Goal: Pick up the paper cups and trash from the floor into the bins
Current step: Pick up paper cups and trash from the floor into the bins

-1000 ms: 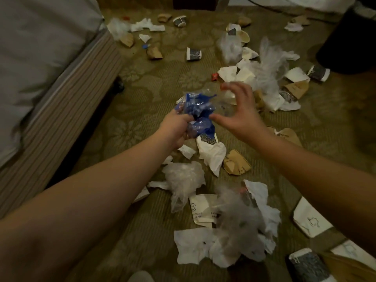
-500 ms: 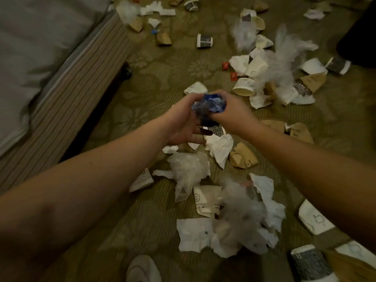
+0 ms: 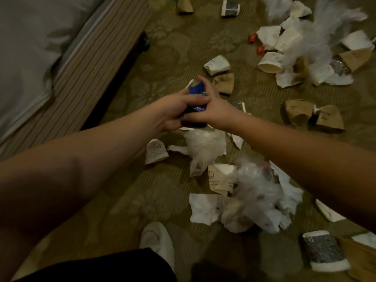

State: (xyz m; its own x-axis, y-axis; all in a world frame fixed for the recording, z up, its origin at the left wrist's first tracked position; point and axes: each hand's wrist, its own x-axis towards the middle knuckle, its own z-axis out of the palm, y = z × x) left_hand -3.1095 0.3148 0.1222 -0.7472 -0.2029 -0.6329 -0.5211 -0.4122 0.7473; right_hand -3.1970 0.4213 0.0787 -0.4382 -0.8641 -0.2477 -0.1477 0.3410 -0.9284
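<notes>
A crumpled blue plastic wrapper [image 3: 197, 90] is squeezed between both hands above the carpet. My left hand [image 3: 176, 107] grips it from the left and my right hand [image 3: 211, 107] wraps round it from the right. Most of the wrapper is hidden by the fingers. Below the hands lie a clear plastic bag [image 3: 204, 147], a white smiley paper cup [image 3: 220, 179], torn white paper [image 3: 204, 208] and a second crumpled plastic bag [image 3: 258, 192]. Brown flattened cups [image 3: 299, 112] lie to the right. No bin is in view.
A bed [image 3: 40, 47] with a striped base fills the left side. More cups, tissues and red scraps [image 3: 260, 50] litter the carpet at the upper right. A dark patterned cup [image 3: 323, 251] lies at the lower right. My white shoe [image 3: 157, 241] stands at the bottom centre.
My right hand has closed on the blue wrapper, and both hands have crushed it smaller. The view has tilted down, bringing my shoe into sight.
</notes>
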